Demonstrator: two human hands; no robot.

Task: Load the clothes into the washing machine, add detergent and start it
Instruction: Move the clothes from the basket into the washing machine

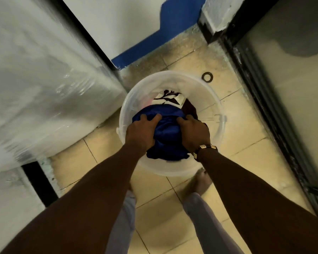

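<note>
**Both hands down in the bucket of clothes**

Two bare forearms reach away from the camera, down toward the floor, with the person's legs in pale trousers and bare feet on the tiles below them.

Far left stands a big white appliance (44,85) wrapped in clear plastic film, its side blurred; I cannot tell whether it is the washing machine. Just beside its lower corner, on the beige floor tiles (242,143), sits a translucent white bucket (212,99) with clothes piled inside.

On the left of the pile, the left hand (140,133) lies on top of a blue garment (165,140), its fingers (151,118) curled down and closed into the cloth, which bunches up between thumb and fingers. The blue garment fills the near half of the bucket and swells up between the two hands. On its right side, the right hand (195,133) grips the same fabric, fingers bent and pressed into it, knuckles up. A bracelet (206,147) with pale beads rings that wrist.

Behind the blue heap, toward the bucket's far wall, a white cloth with a dark leafy print (170,98) shows, and a dark brown piece (190,108) lies just right of it.

Further right a small dark ring (207,77) lies on the tiles, and a dark-framed frosted door (283,88) runs along the right edge.
</note>
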